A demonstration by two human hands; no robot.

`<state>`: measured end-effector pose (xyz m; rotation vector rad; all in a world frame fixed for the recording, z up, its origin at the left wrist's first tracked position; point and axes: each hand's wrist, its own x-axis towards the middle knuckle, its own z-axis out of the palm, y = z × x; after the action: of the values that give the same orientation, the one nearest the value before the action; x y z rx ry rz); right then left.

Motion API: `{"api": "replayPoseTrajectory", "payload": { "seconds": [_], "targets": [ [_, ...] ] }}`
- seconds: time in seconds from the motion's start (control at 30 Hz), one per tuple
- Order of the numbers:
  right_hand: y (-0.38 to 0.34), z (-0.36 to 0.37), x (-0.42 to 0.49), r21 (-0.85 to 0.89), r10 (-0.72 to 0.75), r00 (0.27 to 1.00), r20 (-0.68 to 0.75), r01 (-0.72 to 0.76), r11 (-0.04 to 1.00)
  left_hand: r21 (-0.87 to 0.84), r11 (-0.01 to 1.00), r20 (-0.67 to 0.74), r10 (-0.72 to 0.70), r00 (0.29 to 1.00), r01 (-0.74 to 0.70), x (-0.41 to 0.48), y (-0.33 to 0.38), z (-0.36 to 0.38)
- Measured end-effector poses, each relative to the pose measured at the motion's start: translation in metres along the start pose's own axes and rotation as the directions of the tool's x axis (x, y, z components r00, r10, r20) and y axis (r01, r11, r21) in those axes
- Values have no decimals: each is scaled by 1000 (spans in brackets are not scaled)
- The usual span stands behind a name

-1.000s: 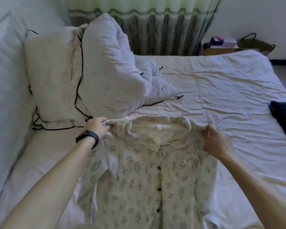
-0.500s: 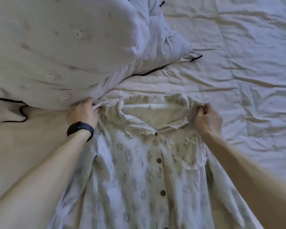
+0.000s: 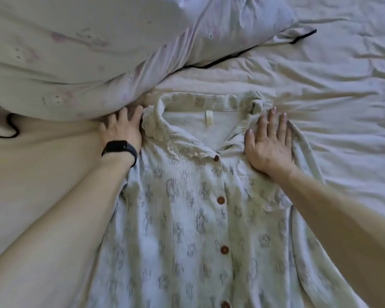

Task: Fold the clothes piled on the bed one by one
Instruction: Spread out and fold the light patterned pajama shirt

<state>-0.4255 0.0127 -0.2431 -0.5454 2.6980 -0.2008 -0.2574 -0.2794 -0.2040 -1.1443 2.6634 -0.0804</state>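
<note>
A pale patterned shirt (image 3: 187, 218) with a lace collar and brown buttons lies front up on the bed sheet (image 3: 320, 107), collar away from me. My left hand (image 3: 122, 127), a black band on its wrist, lies flat with spread fingers at the shirt's left shoulder, right under the pillow's edge. My right hand (image 3: 268, 141) presses flat on the shirt's right shoulder beside the collar, fingers straight. Neither hand grips the cloth.
A big white pillow (image 3: 87, 52) with black piping fills the upper left and touches the shirt's collar corner. Wrinkled white sheet stretches to the right.
Both hands let go of the shirt's shoulders and now lie flat on it. The shirt has come down onto the bed, and my view has moved closer and lower.
</note>
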Motion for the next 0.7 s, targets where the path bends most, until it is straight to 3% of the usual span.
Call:
{"api": "replayPoseTrajectory", "payload": {
  "seconds": [0.1,0.17,0.23,0.33,0.43,0.53,0.6,0.7],
  "targets": [
    [4,-23,-14,-29,-24,994,108,28,999,-105,993,52,-51,997,57,-31,10,-20],
    [5,-33,-56,-42,-80,995,61,82,996,-226,974,-69,-43,997,26,-81,14,-31],
    [7,-35,-129,16,-158,987,-13,158,987,-299,948,-165,59,984,-107,-154,17,-33],
    [20,-25,-270,226,-180,982,-57,188,956,-330,888,-69,316,946,-321,-287,7,-12],
    [45,-4,-411,343,-55,998,-9,55,938,-293,862,144,466,873,-413,-402,-23,10],
    [72,13,-506,392,142,980,143,-187,901,-211,879,278,473,836,-427,-462,-62,23],
    [84,23,-539,425,214,950,227,-294,856,-189,897,303,441,845,-400,-475,-85,29],
    [88,29,-550,545,323,915,244,-404,735,-184,911,299,409,862,-368,-474,-116,32]
  ]
}}
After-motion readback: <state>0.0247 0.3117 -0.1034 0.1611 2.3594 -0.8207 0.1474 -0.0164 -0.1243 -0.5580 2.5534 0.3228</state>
